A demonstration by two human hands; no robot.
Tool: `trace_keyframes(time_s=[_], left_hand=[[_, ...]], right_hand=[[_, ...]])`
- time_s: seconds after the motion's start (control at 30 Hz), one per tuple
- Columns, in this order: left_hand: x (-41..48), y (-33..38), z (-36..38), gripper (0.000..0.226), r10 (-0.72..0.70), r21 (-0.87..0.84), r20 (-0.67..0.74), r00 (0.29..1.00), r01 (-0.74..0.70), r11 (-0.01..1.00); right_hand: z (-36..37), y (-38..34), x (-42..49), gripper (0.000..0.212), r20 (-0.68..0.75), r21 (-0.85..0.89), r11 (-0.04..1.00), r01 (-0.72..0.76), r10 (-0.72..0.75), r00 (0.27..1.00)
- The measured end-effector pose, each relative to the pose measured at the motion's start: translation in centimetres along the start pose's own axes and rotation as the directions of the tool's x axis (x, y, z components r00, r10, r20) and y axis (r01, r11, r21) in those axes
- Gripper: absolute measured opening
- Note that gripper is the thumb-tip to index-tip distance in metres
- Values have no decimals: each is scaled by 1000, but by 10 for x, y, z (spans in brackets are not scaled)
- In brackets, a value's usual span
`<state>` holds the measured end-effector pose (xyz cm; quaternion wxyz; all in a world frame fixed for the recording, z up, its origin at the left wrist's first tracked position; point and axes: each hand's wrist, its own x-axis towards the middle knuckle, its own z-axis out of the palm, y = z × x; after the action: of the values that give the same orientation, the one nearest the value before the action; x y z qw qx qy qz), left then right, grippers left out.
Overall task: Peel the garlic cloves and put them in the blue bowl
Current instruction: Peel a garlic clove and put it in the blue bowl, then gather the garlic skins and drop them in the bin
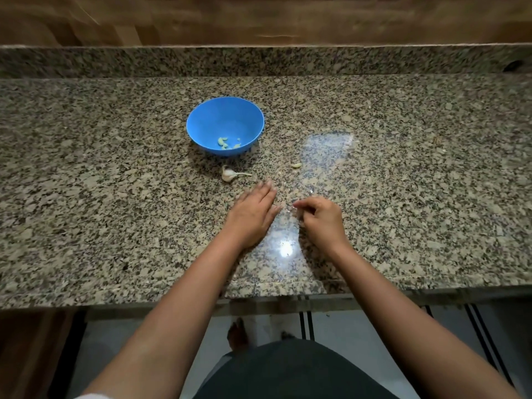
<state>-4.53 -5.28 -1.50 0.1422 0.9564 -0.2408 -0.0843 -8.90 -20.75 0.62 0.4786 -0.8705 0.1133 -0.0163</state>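
Observation:
The blue bowl (225,125) stands on the granite counter and holds a few pale peeled garlic cloves (224,143). In front of it lies the leftover garlic head with its stem (230,174). One loose clove (296,165) lies to the right of that. My left hand (253,214) rests flat on the counter, fingers straight, just below the garlic head. My right hand (319,220) is beside it with fingers curled and fingertips pinched together at the counter; whether they hold a bit of skin I cannot tell.
The speckled granite counter (115,197) runs the whole width, with a raised granite ledge (259,60) and a wooden wall behind. Its front edge is near my body. A bright light glare (286,249) shines between my wrists.

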Motion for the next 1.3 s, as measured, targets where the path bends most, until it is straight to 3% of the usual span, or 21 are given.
trace_keyframes(time_s=[0.2,0.37,0.47,0.6,0.73,0.83,0.97,1.13,1.3], left_hand=[[-57,7,16,36,-31,-109,-253,967,4,994],[-64,14,13,35,-136,-111,-328,935,105,988],[-61,16,12,31,-151,-92,-301,942,129,987],[-50,35,3,22,-302,-316,-269,915,213,925],[-38,71,2,23,-302,-445,-208,930,185,876],[-33,85,7,27,-254,-421,-146,956,173,891],[-30,91,8,52,-209,-359,-60,976,174,917],[-28,91,2,21,-187,-378,-66,980,149,914],[-35,85,4,15,-272,-393,-112,956,209,896]], right_hand=[[2,1,-13,22,12,77,997,-9,8,1000],[0,-6,-19,19,30,186,982,-38,33,999],[-14,-11,-18,18,16,291,952,-91,90,996],[-31,-3,-17,16,35,299,947,-117,112,993],[-38,13,-20,19,19,314,936,-156,158,987],[-43,22,-22,18,13,332,926,-179,185,983],[-48,30,-24,18,8,323,929,-179,187,982],[-49,31,-29,18,27,334,921,-200,203,979],[-42,23,-36,14,91,321,926,-199,179,980]])
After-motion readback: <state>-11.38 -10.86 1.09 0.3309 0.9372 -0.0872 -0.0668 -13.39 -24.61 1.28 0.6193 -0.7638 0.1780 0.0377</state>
